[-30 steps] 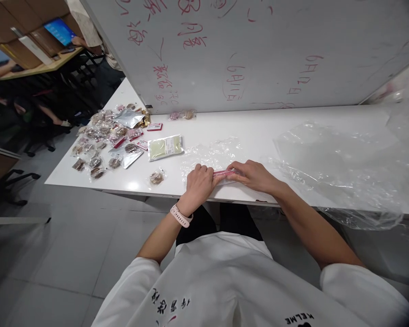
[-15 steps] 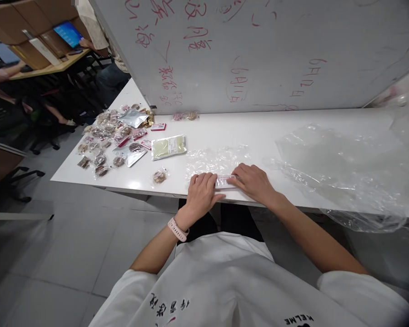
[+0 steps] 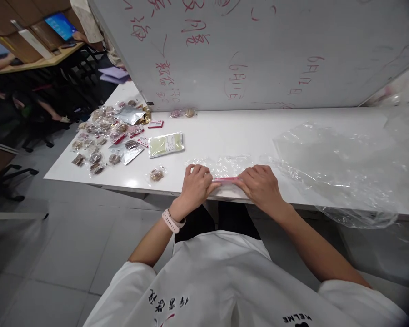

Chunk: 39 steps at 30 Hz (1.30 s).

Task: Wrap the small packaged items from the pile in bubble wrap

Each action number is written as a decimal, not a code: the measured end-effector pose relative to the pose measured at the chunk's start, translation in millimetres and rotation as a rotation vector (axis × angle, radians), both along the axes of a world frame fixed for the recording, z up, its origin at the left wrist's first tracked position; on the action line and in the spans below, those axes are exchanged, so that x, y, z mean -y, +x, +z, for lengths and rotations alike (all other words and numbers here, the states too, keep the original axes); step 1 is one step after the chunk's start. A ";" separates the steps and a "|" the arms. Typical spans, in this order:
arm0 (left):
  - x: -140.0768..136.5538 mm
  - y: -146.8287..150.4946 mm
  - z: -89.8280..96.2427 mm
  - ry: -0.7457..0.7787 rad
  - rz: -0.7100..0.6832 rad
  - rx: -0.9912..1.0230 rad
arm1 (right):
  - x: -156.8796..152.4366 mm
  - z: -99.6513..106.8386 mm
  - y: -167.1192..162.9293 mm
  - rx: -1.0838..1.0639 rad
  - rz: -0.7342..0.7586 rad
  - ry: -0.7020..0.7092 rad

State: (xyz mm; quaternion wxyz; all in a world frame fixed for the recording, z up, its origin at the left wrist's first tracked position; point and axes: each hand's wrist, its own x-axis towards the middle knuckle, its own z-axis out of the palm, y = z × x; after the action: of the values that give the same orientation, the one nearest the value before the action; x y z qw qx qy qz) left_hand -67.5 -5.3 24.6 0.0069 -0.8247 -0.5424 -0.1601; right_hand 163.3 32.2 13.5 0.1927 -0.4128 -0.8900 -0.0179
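Note:
Near the front edge of the white table, both hands grip a slim pink-and-white box from its two ends. My left hand, with a pale watch band on the wrist, is closed on the left end of the box. Thumb and fingers of my right hand close around the other end. A crinkled sheet of clear plastic wrap spreads behind and against the box; how far it goes round the box I cannot tell. Left of my left hand lies a round wrapped snack.
A pale green pouch lies left of the wrap. Beyond it, several wrapped snacks and silver pouches form a pile. Large clear plastic sheeting covers the right side, hanging over the front edge. A whiteboard stands behind. People sit at a desk.
The box has tipped so its narrow pink edge shows instead of its pale face. The near part of the wrap has been drawn up with it, and my hands have moved slightly apart.

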 end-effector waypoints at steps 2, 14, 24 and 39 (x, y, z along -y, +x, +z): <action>-14.5 1.2 -3.1 0.019 0.103 0.017 | -17.0 -5.0 -8.4 -0.044 -0.073 -0.015; 70.5 38.4 -25.3 0.042 0.155 0.664 | 2.5 -23.0 -15.3 -0.164 0.140 -0.046; 61.2 18.4 28.3 -0.675 0.657 2.275 | 1.1 -27.9 -15.5 -0.201 0.101 -0.078; -2.5 36.9 -0.2 -0.762 0.445 2.210 | -0.9 -23.9 -7.4 -0.396 0.122 -0.259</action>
State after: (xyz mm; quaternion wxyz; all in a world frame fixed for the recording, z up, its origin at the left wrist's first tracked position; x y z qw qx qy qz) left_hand -30.5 -2.7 24.4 -0.6824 -0.0766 -0.3982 -0.6082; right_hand 155.9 33.1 -10.4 0.3097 -0.3750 -0.8530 0.1892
